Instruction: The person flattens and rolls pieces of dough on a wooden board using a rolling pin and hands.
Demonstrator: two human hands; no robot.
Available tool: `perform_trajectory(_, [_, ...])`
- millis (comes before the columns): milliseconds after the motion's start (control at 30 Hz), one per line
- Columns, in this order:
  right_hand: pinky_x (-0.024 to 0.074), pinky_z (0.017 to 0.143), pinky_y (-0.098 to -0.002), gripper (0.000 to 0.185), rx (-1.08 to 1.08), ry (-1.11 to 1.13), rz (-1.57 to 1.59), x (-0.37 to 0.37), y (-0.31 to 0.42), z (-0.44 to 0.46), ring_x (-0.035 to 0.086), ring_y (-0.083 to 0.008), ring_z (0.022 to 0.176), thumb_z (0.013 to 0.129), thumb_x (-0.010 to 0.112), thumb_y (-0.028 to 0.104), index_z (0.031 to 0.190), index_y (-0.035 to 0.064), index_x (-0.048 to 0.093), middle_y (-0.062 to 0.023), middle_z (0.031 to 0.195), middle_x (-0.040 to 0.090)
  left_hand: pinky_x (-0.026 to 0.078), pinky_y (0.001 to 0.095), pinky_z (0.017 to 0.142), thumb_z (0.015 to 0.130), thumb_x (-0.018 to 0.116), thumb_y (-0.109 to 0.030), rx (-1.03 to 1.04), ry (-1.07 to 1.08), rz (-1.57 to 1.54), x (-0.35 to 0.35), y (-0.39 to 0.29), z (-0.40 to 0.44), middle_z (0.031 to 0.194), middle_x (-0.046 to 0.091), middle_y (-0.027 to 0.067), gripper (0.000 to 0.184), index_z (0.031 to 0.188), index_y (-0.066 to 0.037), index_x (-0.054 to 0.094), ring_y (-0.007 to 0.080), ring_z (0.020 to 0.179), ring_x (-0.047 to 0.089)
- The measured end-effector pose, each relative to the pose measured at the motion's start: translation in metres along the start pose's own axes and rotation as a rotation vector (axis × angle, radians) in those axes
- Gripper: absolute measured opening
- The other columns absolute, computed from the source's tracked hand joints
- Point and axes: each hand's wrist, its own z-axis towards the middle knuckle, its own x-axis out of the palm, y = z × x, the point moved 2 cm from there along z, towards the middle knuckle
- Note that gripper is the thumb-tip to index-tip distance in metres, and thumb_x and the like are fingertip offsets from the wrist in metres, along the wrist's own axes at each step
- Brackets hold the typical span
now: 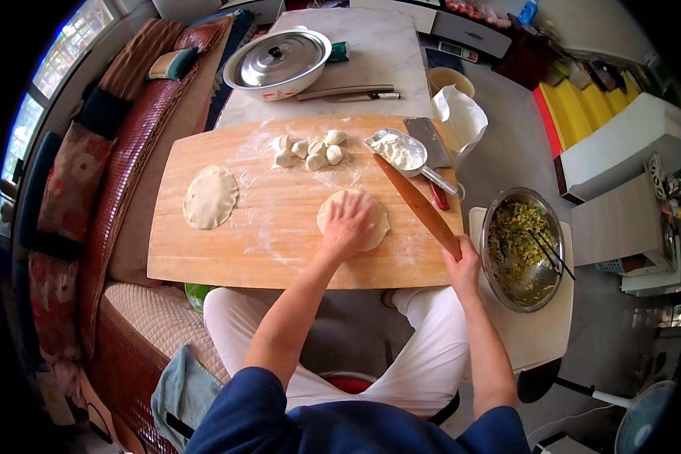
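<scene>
My left hand [346, 227] lies with fingers stretched out over a flat dough round [379, 231], covering much of its middle; the fingertips are slightly blurred. My right hand [464, 266] grips the near end of a wooden rolling pin [416, 203], which slants up and left towards the flour scoop. Another flat dough round [210, 197] rests on the left of the wooden board [272, 261]. Several small dough pieces [315, 160] sit together near the board's far edge. White flour fills the metal scoop [398, 151].
Beside the scoop lies a cleaver [427, 141] with a red handle. A metal bowl of chopped filling [519, 234] with chopsticks stands at the right. Behind the board are a lidded basin [277, 64], a knife [363, 97] and an open white bag [460, 117].
</scene>
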Motion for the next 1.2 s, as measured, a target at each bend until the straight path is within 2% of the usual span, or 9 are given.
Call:
perform_trajectory(167, [0.0503, 0.073, -0.0435, 0.016, 0.076, 0.001, 0.033, -0.002, -0.001, -0.002, 0.064, -0.0392, 0.085, 0.085, 0.070, 0.006, 0.097, 0.0028, 0.061, -0.0162, 0.091, 0.063, 0.015, 0.0571, 0.121, 0.095, 0.057, -0.047, -0.036, -0.109, 0.042, 0.017, -0.014, -0.005, 0.164, 0.025, 0.0047, 0.066, 0.154, -0.024, 0.037, 0.0357, 0.152, 0.015])
perform_trajectory(367, [0.0502, 0.073, -0.0434, 0.016, 0.027, 0.010, 0.051, -0.002, 0.003, -0.003, 0.063, -0.0389, 0.085, 0.084, 0.069, 0.005, 0.097, 0.0026, 0.061, -0.0168, 0.091, 0.063, 0.014, 0.0571, 0.122, 0.091, 0.061, -0.052, 0.255, 0.145, 0.015, -0.015, -0.003, -0.025, 0.163, 0.028, 0.0055, 0.071, 0.153, -0.024, 0.039, 0.0358, 0.151, 0.019])
perform_trajectory(400, [0.0501, 0.072, -0.0432, 0.016, 0.025, 0.003, 0.056, -0.002, 0.002, -0.003, 0.064, -0.0384, 0.085, 0.084, 0.069, 0.004, 0.097, 0.0025, 0.061, -0.0168, 0.091, 0.063, 0.013, 0.0571, 0.122, 0.090, 0.062, -0.051, 0.240, 0.221, 0.010, -0.026, -0.004, -0.025, 0.163, 0.028, 0.0061, 0.072, 0.152, -0.022, 0.039, 0.0356, 0.151, 0.020])
perform_trajectory(500, [0.0500, 0.071, -0.0428, 0.017, 0.088, -0.007, 0.080, 0.010, -0.001, -0.004, 0.065, -0.0366, 0.083, 0.084, 0.071, 0.006, 0.097, 0.0026, 0.061, -0.0158, 0.089, 0.064, 0.014, 0.0579, 0.122, 0.090, 0.062, -0.052, 0.017, -0.061, -0.074, -0.005, 0.005, -0.014, 0.163, 0.028, 0.0067, 0.074, 0.152, -0.020, 0.039, 0.0353, 0.152, 0.020])
perform_trajectory(600, [0.0500, 0.070, -0.0424, 0.021, 0.132, 0.004, 0.075, 0.022, 0.013, -0.001, 0.066, -0.0347, 0.080, 0.082, 0.074, 0.010, 0.098, 0.0033, 0.062, -0.0146, 0.086, 0.065, 0.014, 0.0581, 0.121, 0.090, 0.061, -0.056, -0.131, -0.088, 0.067, 0.011, -0.019, -0.014, 0.163, 0.028, 0.0071, 0.077, 0.153, -0.018, 0.038, 0.0350, 0.152, 0.019])
perform_trajectory(833, [0.0516, 0.072, -0.0416, 0.033, -0.013, 0.159, -0.071, 0.025, 0.003, 0.004, 0.067, -0.0333, 0.084, 0.080, 0.078, 0.021, 0.107, 0.0060, 0.066, -0.0114, 0.095, 0.068, 0.014, 0.0549, 0.123, 0.082, 0.069, -0.056, 0.330, 0.132, 0.041, -0.036, 0.030, -0.047, 0.163, 0.029, 0.0033, 0.083, 0.152, -0.020, 0.040, 0.0339, 0.152, 0.020])
perform_trajectory(967, [0.0522, 0.077, -0.0400, 0.037, -0.176, 0.406, -0.156, 0.045, 0.003, -0.008, 0.065, -0.0344, 0.095, 0.077, 0.080, 0.018, 0.110, 0.0070, 0.067, -0.0108, 0.104, 0.067, 0.018, 0.0535, 0.122, 0.085, 0.070, -0.041, 0.042, -0.137, -0.239, -0.049, 0.070, -0.105, 0.161, 0.032, 0.0079, 0.079, 0.151, -0.013, 0.039, 0.0338, 0.152, 0.020])
perform_trajectory(1067, [0.0457, 0.090, -0.0416, 0.041, -0.387, 0.446, -0.230, 0.078, 0.013, 0.002, 0.061, -0.0293, 0.101, 0.074, 0.081, 0.023, 0.111, 0.0129, 0.068, -0.0067, 0.103, 0.064, 0.019, 0.0543, 0.121, 0.087, 0.068, -0.038, -0.036, -0.005, -0.039, -0.045, 0.058, -0.132, 0.160, 0.032, 0.0105, 0.078, 0.152, -0.009, 0.037, 0.0361, 0.151, 0.020])
perform_trajectory(1200, [0.0340, 0.102, -0.0484, 0.038, -0.470, 0.374, -0.349, 0.121, 0.026, 0.055, 0.052, -0.0278, 0.115, 0.081, 0.076, 0.033, 0.117, 0.0225, 0.069, -0.0051, 0.111, 0.061, 0.018, 0.0545, 0.121, 0.090, 0.064, -0.042, -0.189, -0.078, 0.047, -0.039, 0.075, -0.095, 0.162, 0.029, 0.0102, 0.077, 0.152, -0.008, 0.036, 0.0355, 0.151, 0.021])
